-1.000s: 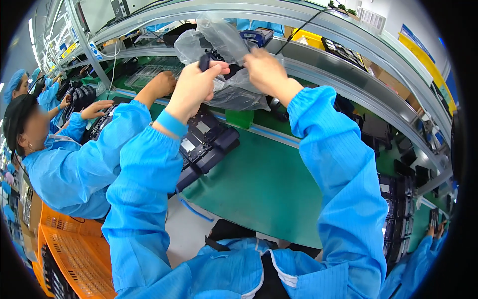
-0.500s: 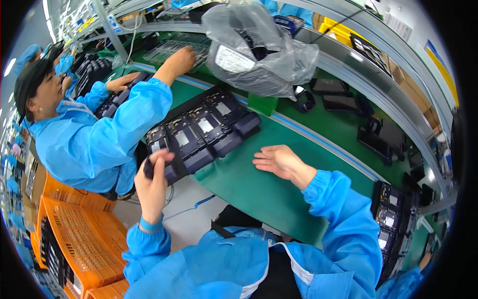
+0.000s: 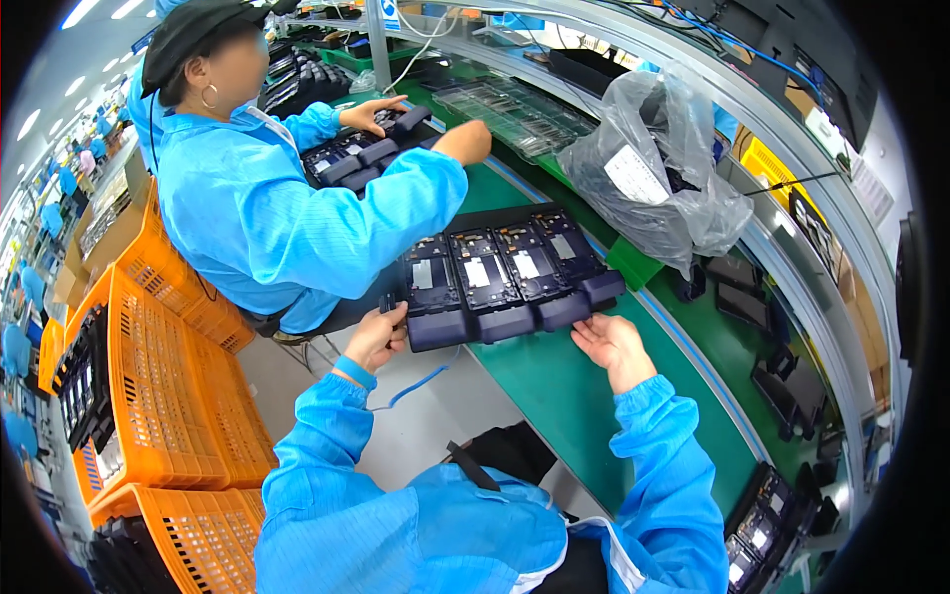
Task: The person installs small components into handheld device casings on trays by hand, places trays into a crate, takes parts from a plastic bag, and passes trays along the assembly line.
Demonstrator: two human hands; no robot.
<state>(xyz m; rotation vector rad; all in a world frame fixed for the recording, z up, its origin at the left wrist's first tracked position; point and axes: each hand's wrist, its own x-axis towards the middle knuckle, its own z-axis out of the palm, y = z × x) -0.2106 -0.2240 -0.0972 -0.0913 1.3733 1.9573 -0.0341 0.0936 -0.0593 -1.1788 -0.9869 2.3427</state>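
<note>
Row of four dark units [image 3: 506, 279] lies across the near edge of the green bench [image 3: 584, 416]

The left hand [image 3: 374, 337] is closed around a small dark piece [image 3: 388, 302] beside the left end of the row; whether it also grips the row cannot be told. The right hand [image 3: 612, 345], fingers spread, has its fingertips at the front edge near the right corner; the picture does not settle whether they grasp or only touch.

The row's left end juts past the bench edge, over the grey floor [image 3: 416, 401], where a blue strap [image 3: 421, 384] shows. Bare green surface runs from the row's front along the person's right side, bounded behind by a blue-striped rail [image 3: 683, 348].

Each unit bears a pale label, its print too small to read. Behind the row, a grey plastic bag [image 3: 653, 168] carries a white label [image 3: 635, 175] with unreadable lines.

A green block [image 3: 633, 261] stands just beyond the right end, before the bag. On the left, a co-worker's sleeve [image 3: 327, 238] crosses close by the row; orange crates [image 3: 188, 386] fill the floor farther left. More dark units [image 3: 760, 530] sit at lower right.
</note>
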